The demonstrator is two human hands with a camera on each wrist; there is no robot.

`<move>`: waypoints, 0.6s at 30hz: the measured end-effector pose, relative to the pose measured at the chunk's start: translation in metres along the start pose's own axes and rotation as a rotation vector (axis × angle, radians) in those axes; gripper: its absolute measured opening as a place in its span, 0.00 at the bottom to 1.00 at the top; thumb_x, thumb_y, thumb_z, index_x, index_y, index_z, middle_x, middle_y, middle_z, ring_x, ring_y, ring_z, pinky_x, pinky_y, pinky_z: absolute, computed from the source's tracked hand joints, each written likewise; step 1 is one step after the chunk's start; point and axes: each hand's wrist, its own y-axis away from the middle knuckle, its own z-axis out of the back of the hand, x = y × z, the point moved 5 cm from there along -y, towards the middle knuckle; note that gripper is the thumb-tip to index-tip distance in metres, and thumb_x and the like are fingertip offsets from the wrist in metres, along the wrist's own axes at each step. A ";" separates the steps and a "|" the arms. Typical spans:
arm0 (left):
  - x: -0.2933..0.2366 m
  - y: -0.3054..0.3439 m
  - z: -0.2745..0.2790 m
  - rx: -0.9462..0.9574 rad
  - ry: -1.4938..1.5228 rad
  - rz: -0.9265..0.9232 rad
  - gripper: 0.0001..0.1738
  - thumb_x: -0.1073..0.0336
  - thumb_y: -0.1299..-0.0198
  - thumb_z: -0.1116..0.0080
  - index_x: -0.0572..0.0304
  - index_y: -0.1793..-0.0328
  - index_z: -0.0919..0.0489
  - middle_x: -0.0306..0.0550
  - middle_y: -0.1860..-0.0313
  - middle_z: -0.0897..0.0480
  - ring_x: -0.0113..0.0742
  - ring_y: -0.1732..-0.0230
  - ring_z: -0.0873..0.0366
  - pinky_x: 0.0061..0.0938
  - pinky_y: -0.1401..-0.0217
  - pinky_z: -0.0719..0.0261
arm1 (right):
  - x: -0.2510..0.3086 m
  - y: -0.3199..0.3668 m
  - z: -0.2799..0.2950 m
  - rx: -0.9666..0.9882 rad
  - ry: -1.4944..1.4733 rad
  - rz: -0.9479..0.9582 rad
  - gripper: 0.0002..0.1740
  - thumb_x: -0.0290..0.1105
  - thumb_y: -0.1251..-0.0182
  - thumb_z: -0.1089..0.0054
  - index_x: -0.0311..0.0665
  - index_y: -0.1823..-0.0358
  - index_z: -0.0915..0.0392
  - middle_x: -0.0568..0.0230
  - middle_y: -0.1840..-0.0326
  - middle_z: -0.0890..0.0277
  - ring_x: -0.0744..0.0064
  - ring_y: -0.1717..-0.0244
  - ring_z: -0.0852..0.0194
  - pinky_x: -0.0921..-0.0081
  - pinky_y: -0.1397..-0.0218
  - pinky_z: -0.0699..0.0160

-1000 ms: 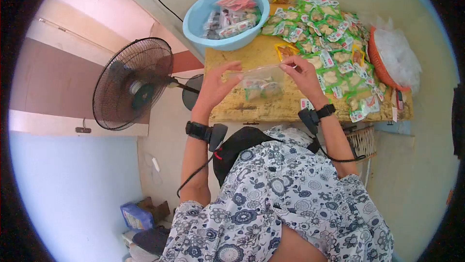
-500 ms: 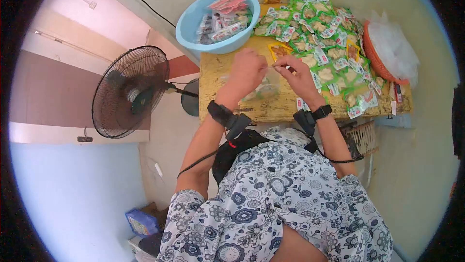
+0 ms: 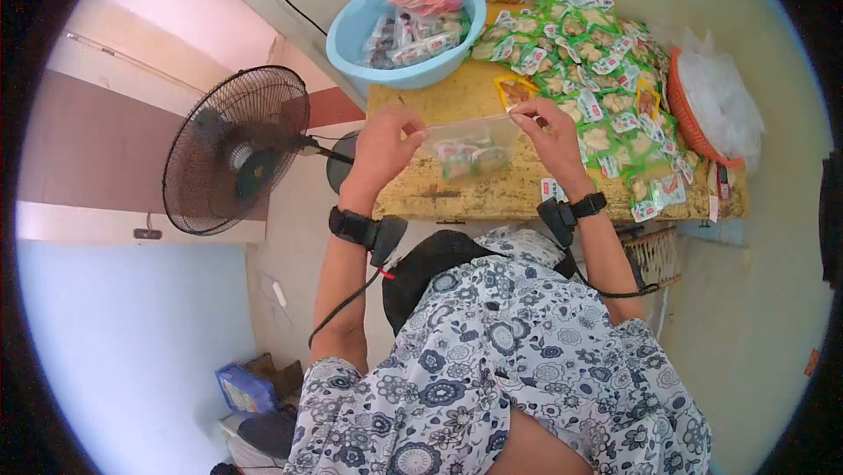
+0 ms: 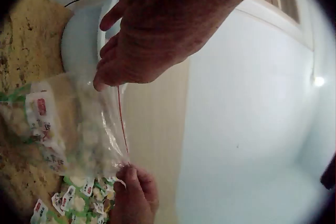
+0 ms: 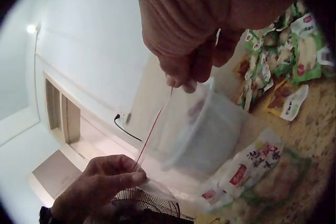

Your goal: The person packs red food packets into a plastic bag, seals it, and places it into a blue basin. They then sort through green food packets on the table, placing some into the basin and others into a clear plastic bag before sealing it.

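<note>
Clear plastic red-striped zip bag [image 3: 470, 130], frame centre | mouth pinched by left hand [image 3: 382, 150], right hand [image 3: 551, 137] | sealing presumably underway | even pressing required

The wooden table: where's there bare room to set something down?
Bare wood shows between the blue basin and the clear bag, and from that bag to the near edge of the table. The right side is crowded with green packets and the orange basket.
</note>
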 end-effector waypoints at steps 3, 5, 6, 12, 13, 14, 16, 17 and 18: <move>0.001 0.004 0.004 -0.121 0.005 -0.046 0.07 0.67 0.48 0.35 0.60 0.66 0.20 0.48 0.67 0.20 0.50 0.59 0.24 0.39 0.54 0.26 | 0.003 -0.001 -0.002 -0.005 -0.011 -0.029 0.08 0.32 0.34 0.38 0.36 0.59 0.20 0.68 0.63 0.21 0.76 0.61 0.25 0.77 0.55 0.27; 0.004 0.005 0.005 -0.159 0.093 -0.070 0.06 0.67 0.46 0.36 0.59 0.64 0.19 0.47 0.65 0.19 0.47 0.57 0.23 0.38 0.52 0.26 | 0.001 -0.002 -0.001 -0.001 -0.039 -0.039 0.08 0.33 0.33 0.38 0.36 0.59 0.20 0.68 0.63 0.21 0.77 0.61 0.26 0.77 0.56 0.27; 0.005 0.006 0.004 -0.177 0.138 -0.083 0.06 0.67 0.45 0.36 0.59 0.63 0.19 0.46 0.64 0.19 0.45 0.57 0.23 0.37 0.52 0.27 | -0.001 -0.004 0.001 0.011 -0.054 -0.043 0.08 0.33 0.33 0.39 0.36 0.58 0.20 0.68 0.63 0.21 0.78 0.62 0.26 0.77 0.56 0.27; 0.029 0.011 -0.030 0.041 0.670 0.114 0.07 0.64 0.34 0.41 0.59 0.57 0.23 0.38 0.54 0.16 0.27 0.53 0.23 0.25 0.45 0.26 | -0.024 -0.004 -0.004 0.026 -0.146 -0.073 0.08 0.32 0.31 0.41 0.36 0.57 0.21 0.70 0.63 0.21 0.81 0.61 0.26 0.79 0.55 0.26; 0.028 0.014 -0.032 0.033 0.750 0.137 0.07 0.65 0.34 0.41 0.59 0.57 0.23 0.37 0.55 0.17 0.25 0.54 0.24 0.23 0.46 0.27 | -0.025 -0.002 -0.005 0.032 -0.140 -0.088 0.07 0.31 0.30 0.41 0.36 0.56 0.21 0.70 0.63 0.21 0.81 0.61 0.26 0.79 0.54 0.26; 0.025 0.014 -0.032 0.021 0.828 0.156 0.06 0.65 0.34 0.42 0.59 0.57 0.23 0.37 0.56 0.17 0.24 0.55 0.24 0.22 0.47 0.27 | -0.025 0.000 -0.005 0.029 -0.156 -0.090 0.07 0.31 0.30 0.41 0.36 0.56 0.21 0.71 0.63 0.21 0.81 0.61 0.26 0.79 0.54 0.26; 0.028 0.011 -0.035 0.009 0.910 0.167 0.05 0.67 0.34 0.43 0.60 0.56 0.23 0.37 0.57 0.17 0.22 0.56 0.24 0.21 0.48 0.27 | -0.023 -0.002 -0.005 0.021 -0.186 -0.082 0.07 0.31 0.30 0.41 0.36 0.56 0.21 0.71 0.63 0.21 0.81 0.60 0.25 0.79 0.53 0.26; 0.038 0.011 -0.043 0.012 0.914 0.164 0.05 0.68 0.33 0.43 0.60 0.55 0.24 0.38 0.57 0.17 0.23 0.55 0.24 0.21 0.48 0.27 | -0.026 -0.002 -0.006 0.043 -0.200 -0.092 0.08 0.31 0.30 0.41 0.36 0.56 0.21 0.71 0.63 0.21 0.81 0.60 0.25 0.79 0.53 0.25; 0.038 0.011 -0.044 0.016 0.919 0.163 0.05 0.69 0.33 0.44 0.61 0.54 0.24 0.39 0.57 0.17 0.23 0.54 0.23 0.22 0.48 0.27 | -0.028 -0.001 -0.007 0.065 -0.213 -0.105 0.08 0.32 0.30 0.40 0.36 0.55 0.21 0.71 0.63 0.21 0.81 0.60 0.25 0.79 0.53 0.25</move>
